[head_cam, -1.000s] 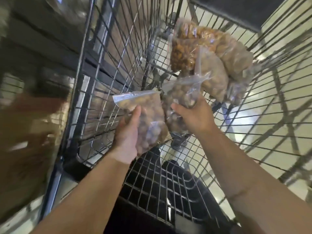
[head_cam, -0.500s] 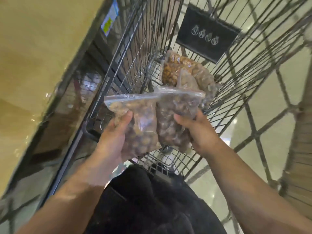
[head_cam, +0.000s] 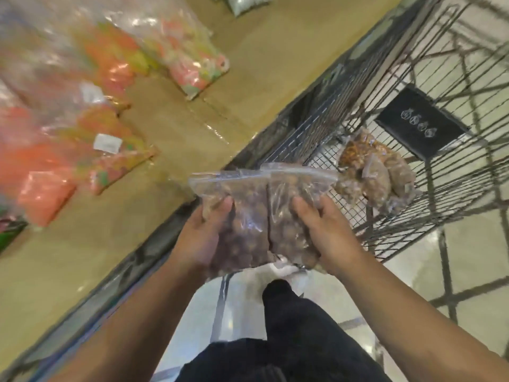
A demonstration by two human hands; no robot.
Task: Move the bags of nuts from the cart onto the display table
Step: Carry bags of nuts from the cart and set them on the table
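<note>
Clear, crinkly, lumpy nut bags [head_cam: 248,227]

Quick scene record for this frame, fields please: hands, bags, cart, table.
left hand: grips left bag of nuts
right hand: grips right bag of nuts
held bags: side by side, in the air, not on the table
cart: pile of nut bags inside, count unclear
table: colourful bags, blurred; bare area near the cart
task state: two bags lifted, not yet placed

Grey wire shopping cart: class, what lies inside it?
Clear plastic bags of brown nuts lie piled inside the grey wire shopping cart. They overlap, so their count and anything beneath are hidden.
</note>
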